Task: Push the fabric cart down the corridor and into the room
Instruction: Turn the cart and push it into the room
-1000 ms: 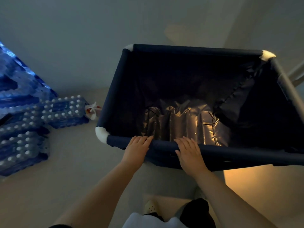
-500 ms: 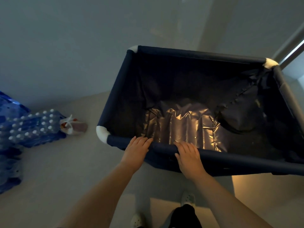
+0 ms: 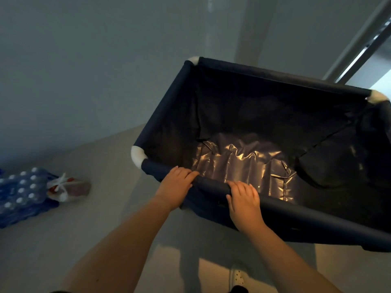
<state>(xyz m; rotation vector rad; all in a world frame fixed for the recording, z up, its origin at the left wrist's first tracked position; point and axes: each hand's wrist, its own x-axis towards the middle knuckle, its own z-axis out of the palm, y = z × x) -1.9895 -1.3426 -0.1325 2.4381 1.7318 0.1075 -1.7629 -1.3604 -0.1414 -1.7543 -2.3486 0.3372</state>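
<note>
a dark navy fabric cart fills the frame from the centre out toward 3 o'clock, its open top seen from above and its corners capped with white plastic joints. the left hand lies over the cart's near rail, fingers curled across the top of the padded tube, its grip closed on the rail. the right hand sits just beside it toward 3 o'clock on the same rail, fingers likewise wrapped over the top, grip holding the rail too. both bare forearms run in from 6 o'clock. inside the cart, crumpled plastic sheeting lies on the bottom and catches a warm glint of light, while a darker bag slumps against the inner wall toward 3 o'clock (its contents cannot be told). the cart stands on a pale floor next to a plain grey wall that takes up the frame from 9 to 12 o'clock. at 9 o'clock, well apart from the cart, shrink-wrapped packs of water bottles lie on the floor, white caps showing, with a small knotted plastic bag touching their edge. at 1 to 2 o'clock a light door frame slants past the cart's far corner. a white perforated shoe shows at 6 o'clock under the near rail.
</note>
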